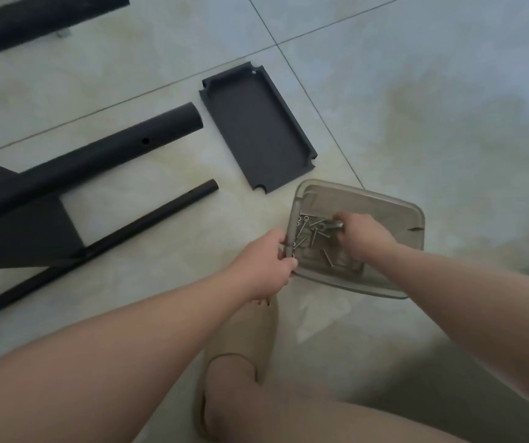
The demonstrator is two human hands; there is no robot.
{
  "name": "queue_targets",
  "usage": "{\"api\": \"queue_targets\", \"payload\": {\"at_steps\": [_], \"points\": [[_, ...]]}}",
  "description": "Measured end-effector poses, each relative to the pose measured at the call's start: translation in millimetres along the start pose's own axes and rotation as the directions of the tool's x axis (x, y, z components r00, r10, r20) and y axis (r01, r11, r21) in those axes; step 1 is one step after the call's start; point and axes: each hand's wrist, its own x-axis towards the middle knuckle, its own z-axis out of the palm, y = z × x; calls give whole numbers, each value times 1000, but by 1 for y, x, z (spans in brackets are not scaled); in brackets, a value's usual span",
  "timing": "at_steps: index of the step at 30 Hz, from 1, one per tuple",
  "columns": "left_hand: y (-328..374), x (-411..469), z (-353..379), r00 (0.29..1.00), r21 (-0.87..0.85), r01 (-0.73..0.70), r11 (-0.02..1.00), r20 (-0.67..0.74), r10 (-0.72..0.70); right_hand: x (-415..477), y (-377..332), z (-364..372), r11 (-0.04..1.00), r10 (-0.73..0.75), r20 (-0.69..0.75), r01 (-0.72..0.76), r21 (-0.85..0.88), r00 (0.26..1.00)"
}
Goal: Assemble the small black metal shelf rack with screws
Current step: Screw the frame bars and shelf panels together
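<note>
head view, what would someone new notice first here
Two hands meet at a clear plastic bin on the tiled floor, right of centre. The left hand grips its left rim, while the right hand reaches inside and pinches a silvery metal piece among loose screws. Above the bin lies a black shelf tray, open side up, with black tubes stretching off to the left.
</note>
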Motion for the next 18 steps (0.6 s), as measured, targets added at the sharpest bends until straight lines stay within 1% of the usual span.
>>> {"api": "queue_targets", "payload": {"at_steps": [3,5,9,11,13,18], "points": [[-1,2,-3,1000,-57,-6,998,9,6,6,4,9,1000,10,-59,-11,-18,998],[-2,2,-7,1000,-60,-15,998,21,16,9,7,13,999,-5,-87,2,-41,996],[-2,2,-9,999,-55,-11,998,39,13,13,7,18,984,-112,-142,90,-153,984],[-1,2,-9,999,-56,-5,998,41,7,16,4,19,970,-157,-141,126,-207,977],[-1,2,-10,999,-53,1,999,43,1,18,3,21,963,-170,-136,136,-233,976],[0,1,-9,999,-57,9,998,41,-6,18,3,22,958,-135,-106,102,-269,985]]}}
